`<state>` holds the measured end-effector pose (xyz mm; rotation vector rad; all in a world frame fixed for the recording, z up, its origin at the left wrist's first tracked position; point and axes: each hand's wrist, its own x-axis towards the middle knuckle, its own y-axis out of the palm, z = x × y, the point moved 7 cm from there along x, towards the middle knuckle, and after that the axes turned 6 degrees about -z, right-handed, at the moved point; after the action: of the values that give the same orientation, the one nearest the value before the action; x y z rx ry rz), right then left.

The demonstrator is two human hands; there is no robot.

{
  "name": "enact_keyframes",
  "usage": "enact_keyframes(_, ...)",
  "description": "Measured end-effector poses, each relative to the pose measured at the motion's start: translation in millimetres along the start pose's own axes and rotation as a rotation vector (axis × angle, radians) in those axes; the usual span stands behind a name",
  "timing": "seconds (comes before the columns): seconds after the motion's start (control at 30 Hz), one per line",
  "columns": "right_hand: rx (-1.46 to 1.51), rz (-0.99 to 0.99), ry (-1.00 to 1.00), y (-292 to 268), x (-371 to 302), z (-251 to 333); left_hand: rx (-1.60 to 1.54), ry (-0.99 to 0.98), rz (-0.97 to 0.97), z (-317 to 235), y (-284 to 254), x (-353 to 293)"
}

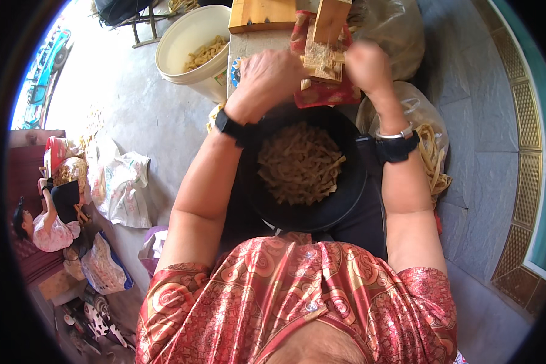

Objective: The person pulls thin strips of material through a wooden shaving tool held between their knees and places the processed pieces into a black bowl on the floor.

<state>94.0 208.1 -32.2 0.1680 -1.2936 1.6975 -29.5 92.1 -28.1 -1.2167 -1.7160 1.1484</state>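
Rough wood meets glossy cloth in the scene before us.
We see a wooden block [323, 68] with a coarse, splintery top on red patterned cloth [321, 97], near a smoother, varnished-looking wooden box [262, 16]. Matt, rough strips [300, 165] fill a smooth black basin [354, 179]; we also note a smooth white plastic bucket [207, 90], a shiny translucent plastic bag [399, 36] and a shirt [285, 291] of satiny fabric.

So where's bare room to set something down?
Left: grey concrete floor between white plastic bucket and white plastic sacks. Right: grey floor tiles between clear plastic bag with yellowish strips and gold patterned border. Crowded: pale wooden block between left hand and right hand; black round basin holding brownish strips.
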Motion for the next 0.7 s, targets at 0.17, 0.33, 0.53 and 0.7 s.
enact_keyframes(0.17,1.477,0.552,0.915,20.6,-47.2,59.5,-0.664,0.010,-0.144,-22.0,9.5,-26.6)
enact_keyframes(0.33,1.419,0.465,0.832,16.3,-52.5,76.3,-1.613,-0.234,-0.225,-28.9,4.6,-32.2)
enact_keyframes(0.53,1.355,0.660,0.765,8.2,-55.2,92.1,-2.060,-0.238,-0.594,18.9,-31.3,-26.3)
enact_keyframes(0.7,1.753,0.523,0.792,-3.5,-46.7,109.4,-0.860,0.382,-1.012,-5.0,-77.8,-52.9)
